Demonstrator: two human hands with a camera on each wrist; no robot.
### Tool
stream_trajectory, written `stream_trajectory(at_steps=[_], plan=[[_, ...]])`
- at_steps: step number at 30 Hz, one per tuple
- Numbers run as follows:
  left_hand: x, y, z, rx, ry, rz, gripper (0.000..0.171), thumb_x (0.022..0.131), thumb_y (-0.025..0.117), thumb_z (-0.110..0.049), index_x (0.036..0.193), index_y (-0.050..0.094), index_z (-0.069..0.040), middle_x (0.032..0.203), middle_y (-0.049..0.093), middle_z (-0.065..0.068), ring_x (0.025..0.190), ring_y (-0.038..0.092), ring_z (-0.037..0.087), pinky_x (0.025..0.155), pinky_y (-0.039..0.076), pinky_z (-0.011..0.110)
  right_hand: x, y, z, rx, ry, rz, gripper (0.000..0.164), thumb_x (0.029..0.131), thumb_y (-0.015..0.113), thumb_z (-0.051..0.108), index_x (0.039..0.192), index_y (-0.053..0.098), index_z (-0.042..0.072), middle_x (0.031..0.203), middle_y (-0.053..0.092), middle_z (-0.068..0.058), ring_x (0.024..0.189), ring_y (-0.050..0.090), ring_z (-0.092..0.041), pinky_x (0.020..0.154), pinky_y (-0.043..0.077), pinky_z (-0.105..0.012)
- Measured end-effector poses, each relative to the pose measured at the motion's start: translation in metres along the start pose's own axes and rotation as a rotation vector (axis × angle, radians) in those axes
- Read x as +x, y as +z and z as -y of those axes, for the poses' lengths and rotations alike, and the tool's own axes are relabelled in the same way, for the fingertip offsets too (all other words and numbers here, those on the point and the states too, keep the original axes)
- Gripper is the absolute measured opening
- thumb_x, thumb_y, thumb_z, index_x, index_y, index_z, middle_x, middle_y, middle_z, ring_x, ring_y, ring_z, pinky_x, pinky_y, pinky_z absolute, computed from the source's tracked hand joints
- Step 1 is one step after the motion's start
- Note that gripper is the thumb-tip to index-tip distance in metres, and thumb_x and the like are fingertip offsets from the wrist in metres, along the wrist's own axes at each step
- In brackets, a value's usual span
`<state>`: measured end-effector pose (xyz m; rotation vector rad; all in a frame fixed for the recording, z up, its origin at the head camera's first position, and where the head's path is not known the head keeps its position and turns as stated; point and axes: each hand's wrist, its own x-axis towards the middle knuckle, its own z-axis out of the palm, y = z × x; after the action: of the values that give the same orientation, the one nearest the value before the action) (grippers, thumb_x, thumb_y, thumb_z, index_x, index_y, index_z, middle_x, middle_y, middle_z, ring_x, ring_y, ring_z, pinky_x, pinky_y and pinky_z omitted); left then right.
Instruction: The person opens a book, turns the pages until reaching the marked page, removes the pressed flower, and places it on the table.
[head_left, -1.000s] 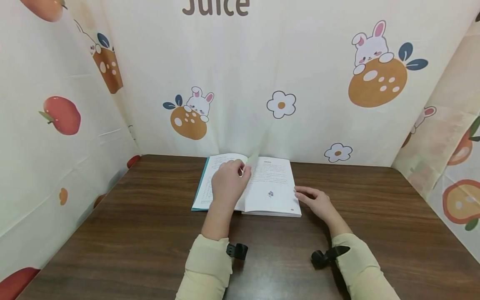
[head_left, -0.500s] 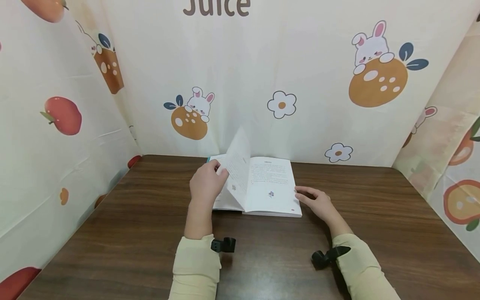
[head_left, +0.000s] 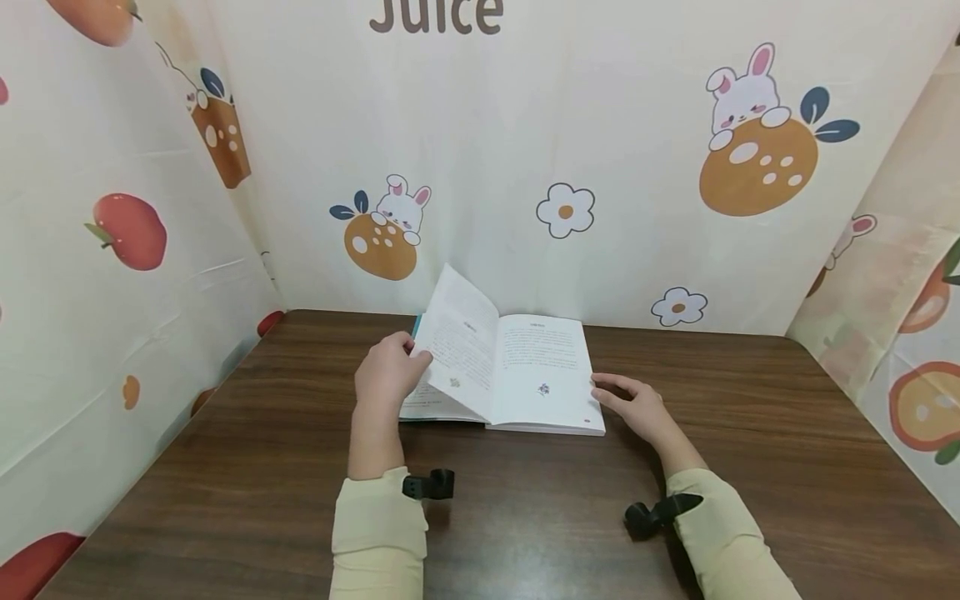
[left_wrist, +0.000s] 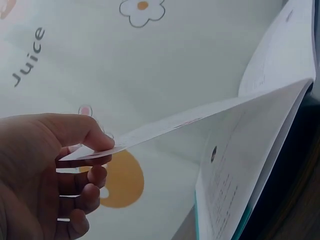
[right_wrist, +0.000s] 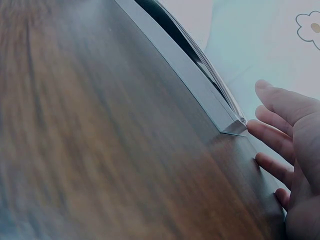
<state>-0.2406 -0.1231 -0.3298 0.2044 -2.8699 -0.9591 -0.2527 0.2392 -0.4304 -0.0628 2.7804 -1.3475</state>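
Note:
An open book (head_left: 540,375) with a teal cover lies on the table against the back cloth. My left hand (head_left: 387,372) pinches the outer edge of one raised page (head_left: 461,342) between thumb and fingers, over the book's left side. In the left wrist view the page (left_wrist: 185,120) stretches from that hand (left_wrist: 55,165) toward the spine, with the left half of the book below it. My right hand (head_left: 636,406) rests beside the right edge of the book, fingers loosely extended. The right wrist view has those fingers (right_wrist: 272,135) near the book's corner.
The dark wooden table (head_left: 540,517) spreads around the book. A white cloth (head_left: 480,150) printed with rabbits, fruit and flowers rises behind it and along both sides. Black camera straps (head_left: 429,484) sit on both wrists.
The left hand has moved left, drawing the pinched page over from the middle toward the book's left side. The right hand stays in place beside the book.

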Motion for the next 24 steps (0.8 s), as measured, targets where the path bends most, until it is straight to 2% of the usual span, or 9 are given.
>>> stream_trajectory(at_steps=[9, 24], plan=[[0.007, 0.001, 0.021, 0.012, -0.072, 0.085, 0.023, 0.086, 0.055, -0.029, 0.088, 0.059, -0.006, 0.079, 0.058, 0.01, 0.071, 0.052, 0.024, 0.056, 0.037, 0.034, 0.0, 0.0, 0.0, 0.005, 0.005, 0.003, 0.058, 0.085, 0.058, 0.053, 0.13, 0.054, 0.016, 0.139, 0.041, -0.017, 0.128, 0.03, -0.039, 0.095, 0.025, -0.062], [0.014, 0.012, 0.051, -0.004, -0.174, 0.225, 0.026, 0.088, 0.056, -0.027, 0.095, 0.058, -0.002, 0.077, 0.052, 0.01, 0.073, 0.048, 0.023, 0.058, 0.036, 0.032, 0.001, 0.001, -0.001, -0.002, 0.012, 0.002, 0.058, 0.085, 0.057, 0.053, 0.13, 0.053, 0.017, 0.14, 0.04, -0.017, 0.126, 0.032, -0.038, 0.094, 0.029, -0.06]])
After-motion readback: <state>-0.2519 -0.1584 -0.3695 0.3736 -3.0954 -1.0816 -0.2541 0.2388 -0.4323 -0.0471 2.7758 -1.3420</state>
